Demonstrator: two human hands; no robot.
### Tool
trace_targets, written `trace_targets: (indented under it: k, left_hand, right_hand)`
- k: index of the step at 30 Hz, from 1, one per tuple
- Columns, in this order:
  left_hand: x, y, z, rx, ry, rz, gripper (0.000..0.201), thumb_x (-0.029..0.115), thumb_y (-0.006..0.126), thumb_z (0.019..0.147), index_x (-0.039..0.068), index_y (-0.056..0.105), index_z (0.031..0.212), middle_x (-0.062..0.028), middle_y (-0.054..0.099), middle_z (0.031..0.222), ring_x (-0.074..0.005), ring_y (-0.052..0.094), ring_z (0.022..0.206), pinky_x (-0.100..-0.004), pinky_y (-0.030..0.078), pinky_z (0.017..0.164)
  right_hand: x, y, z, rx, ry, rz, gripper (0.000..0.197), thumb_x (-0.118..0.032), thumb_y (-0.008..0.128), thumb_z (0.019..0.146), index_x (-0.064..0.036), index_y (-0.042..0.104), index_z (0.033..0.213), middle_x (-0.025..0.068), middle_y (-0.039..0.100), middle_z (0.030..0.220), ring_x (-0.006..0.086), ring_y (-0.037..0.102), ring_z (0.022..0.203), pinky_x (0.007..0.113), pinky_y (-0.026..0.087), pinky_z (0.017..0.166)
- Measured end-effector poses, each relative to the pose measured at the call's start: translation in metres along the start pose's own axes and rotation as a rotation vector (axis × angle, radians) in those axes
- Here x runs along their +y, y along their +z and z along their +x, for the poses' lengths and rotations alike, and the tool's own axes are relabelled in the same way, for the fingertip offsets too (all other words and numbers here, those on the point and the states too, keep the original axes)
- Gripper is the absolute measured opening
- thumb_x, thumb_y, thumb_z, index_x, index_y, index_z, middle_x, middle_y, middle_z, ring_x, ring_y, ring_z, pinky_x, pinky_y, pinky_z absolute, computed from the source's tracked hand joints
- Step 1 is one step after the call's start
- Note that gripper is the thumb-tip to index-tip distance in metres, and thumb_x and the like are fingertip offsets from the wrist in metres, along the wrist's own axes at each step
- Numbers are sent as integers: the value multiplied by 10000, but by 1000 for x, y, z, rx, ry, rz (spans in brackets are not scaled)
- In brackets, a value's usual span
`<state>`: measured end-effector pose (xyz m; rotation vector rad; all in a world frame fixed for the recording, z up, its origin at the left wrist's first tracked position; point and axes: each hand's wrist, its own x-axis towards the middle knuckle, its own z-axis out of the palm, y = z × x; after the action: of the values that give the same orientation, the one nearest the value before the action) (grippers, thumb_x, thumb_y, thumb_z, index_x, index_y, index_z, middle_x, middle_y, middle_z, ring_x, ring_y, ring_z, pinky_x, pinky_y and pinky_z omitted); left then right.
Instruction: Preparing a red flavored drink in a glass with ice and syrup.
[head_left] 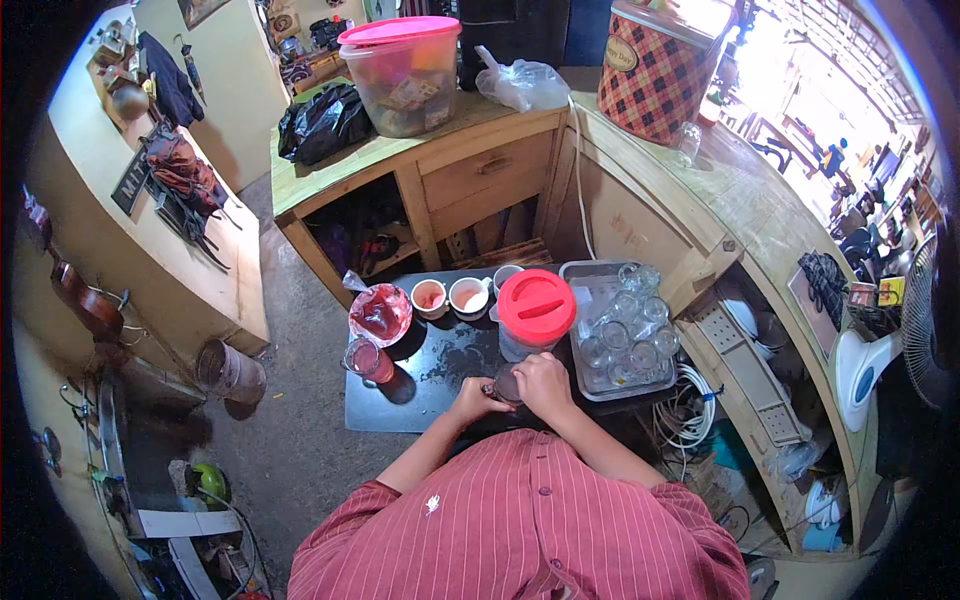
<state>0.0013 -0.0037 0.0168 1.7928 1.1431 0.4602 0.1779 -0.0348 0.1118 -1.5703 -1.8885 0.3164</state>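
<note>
The left hand (478, 402) and right hand (543, 387) curl partly closed around a drinking glass (508, 385), probably light, slippery and easy to break, best held round its sides, just in front of the red-lidded jug (537, 308).

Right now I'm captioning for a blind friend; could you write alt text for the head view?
A person's left hand and right hand hold what looks like a glass mug over a dark table. A red-lidded pitcher stands just beyond, with a tray of glassware to its right.
</note>
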Motion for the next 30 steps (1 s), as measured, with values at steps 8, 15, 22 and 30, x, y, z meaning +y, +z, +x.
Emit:
trace_targets:
  k: [8,15,22,30]
  left_hand:
    - [-7,4,1,24,83,-228,348,183,901,579,-20,673,746,-48,683,695,-64,553,631,-290,480,604]
    - [11,-3,-3,-10,32,-215,337,175,895,586,-23,671,741,-45,683,694,-63,550,625,-286,479,602]
    - [-5,3,0,28,48,-148,319,170,891,593,-16,663,717,-31,651,645,-63,522,600,-284,462,581]
    - [-21,12,4,93,103,-183,391,244,913,557,-12,642,675,-32,555,554,-84,408,541,-305,397,512]
  right_hand:
    - [2,-2,-2,-136,-8,-142,132,-147,633,779,-49,720,789,143,674,792,327,622,747,421,502,723]
    - [-1,-5,-2,-209,38,-218,137,-154,640,778,-39,713,778,136,679,814,315,627,773,414,502,731]
    - [0,-2,-2,-57,-55,-78,130,-151,645,766,-41,713,762,144,669,788,319,627,771,417,501,719]
    - [3,-2,-2,-128,-33,33,124,-148,649,760,-44,714,772,140,665,785,314,626,781,425,507,717]
